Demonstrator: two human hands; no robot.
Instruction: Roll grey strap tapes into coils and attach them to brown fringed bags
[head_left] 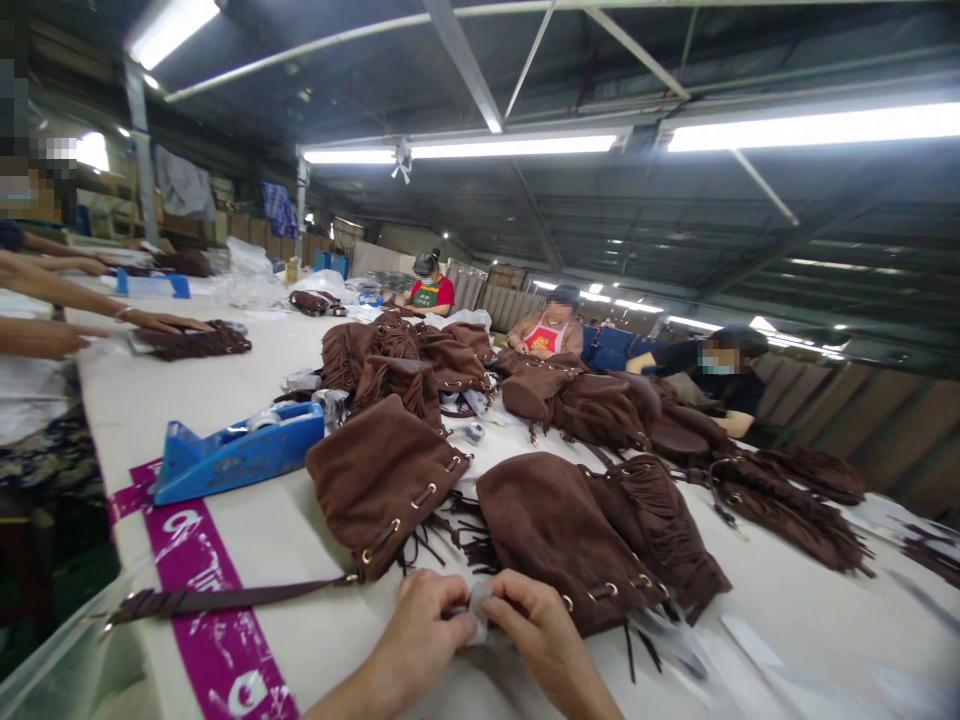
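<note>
My left hand [424, 625] and my right hand [538, 622] meet low in the centre, fingers pinched on a small whitish, thin piece [478, 606], maybe paper or film. Part of it is hidden by the fingertips. Just beyond my left hand lies a brown suede-like bag [382, 475] with gold eyelets, a drawstring and fringe. Its dark strap [247, 598] stretches left across a purple printed strip [214, 610]. A second brown eyelet bag [555, 520] lies right beside my right hand, with a fringed bag [660, 520] against it.
A blue tape dispenser [244, 450] stands to the left on the white table [300, 640]. More brown bags are heaped [397, 350] toward the far side. Several people work around the table; one at left presses a hand [169, 322] on a brown bundle [196, 340].
</note>
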